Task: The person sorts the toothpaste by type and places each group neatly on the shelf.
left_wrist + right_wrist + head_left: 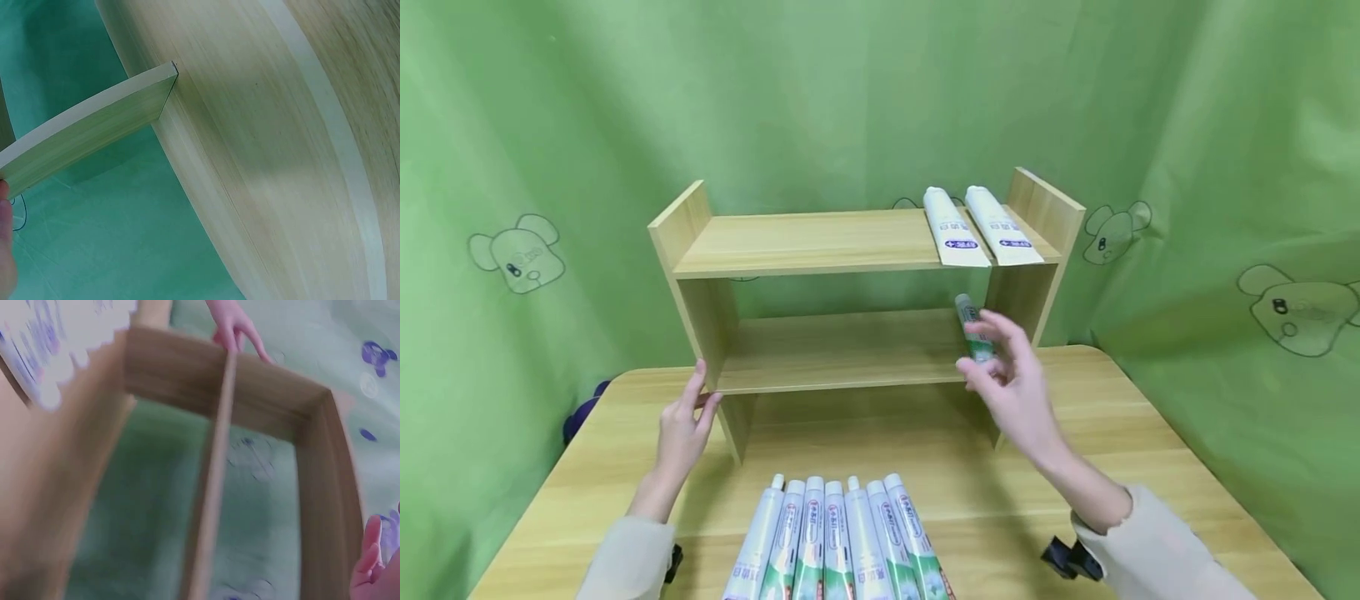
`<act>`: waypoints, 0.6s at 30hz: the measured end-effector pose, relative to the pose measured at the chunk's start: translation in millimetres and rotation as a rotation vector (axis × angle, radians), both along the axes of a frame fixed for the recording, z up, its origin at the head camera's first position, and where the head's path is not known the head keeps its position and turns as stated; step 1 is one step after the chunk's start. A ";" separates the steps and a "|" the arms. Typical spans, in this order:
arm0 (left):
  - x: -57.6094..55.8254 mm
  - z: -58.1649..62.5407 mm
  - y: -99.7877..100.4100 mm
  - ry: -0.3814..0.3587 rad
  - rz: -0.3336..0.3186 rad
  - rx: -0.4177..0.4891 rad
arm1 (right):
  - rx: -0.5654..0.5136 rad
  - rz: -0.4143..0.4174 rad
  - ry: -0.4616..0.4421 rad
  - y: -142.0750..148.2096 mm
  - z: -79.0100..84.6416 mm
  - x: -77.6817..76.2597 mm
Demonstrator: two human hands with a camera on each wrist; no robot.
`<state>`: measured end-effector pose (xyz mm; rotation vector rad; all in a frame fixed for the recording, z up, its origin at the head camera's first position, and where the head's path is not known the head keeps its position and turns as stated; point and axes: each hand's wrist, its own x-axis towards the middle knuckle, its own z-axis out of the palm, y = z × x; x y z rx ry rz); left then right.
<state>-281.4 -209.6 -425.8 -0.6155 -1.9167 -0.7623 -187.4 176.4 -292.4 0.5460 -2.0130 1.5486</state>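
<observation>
A two-tier wooden shelf rack (842, 354) stands on the table. At its left side panel, my left hand (680, 433) grips the front edge where the lower board meets it, thumb at the board and index finger up along the panel. My right hand (1018, 396) is at the right end of the lower board, fingers bent and apart, nothing between them. Behind those fingers a green-and-white toothpaste tube (967, 310) lies on the lower board, partly hidden. Two white toothpaste tubes (953, 225) lie side by side on the upper board's right end.
Several toothpaste tubes (811, 533) lie in a row on the table (1000, 533) in front of the rack, caps toward it. A green curtain (820, 100) with printed mouse faces hangs behind and at both sides. Dark objects (1070, 560) sit by the right sleeve.
</observation>
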 end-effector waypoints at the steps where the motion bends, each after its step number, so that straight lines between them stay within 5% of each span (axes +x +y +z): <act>1: -0.4 0.0 -0.3 0.002 0.000 -0.002 | 0.003 0.031 -0.044 -1.3 -5.9 0.7; 8: -0.6 0.6 0.5 0.009 -0.009 0.006 | 0.099 0.152 -0.350 -6.2 -51.1 8.4; 18: 0.1 1.0 0.2 -0.003 -0.007 0.007 | 0.228 0.200 -0.609 -11.0 -112.2 20.4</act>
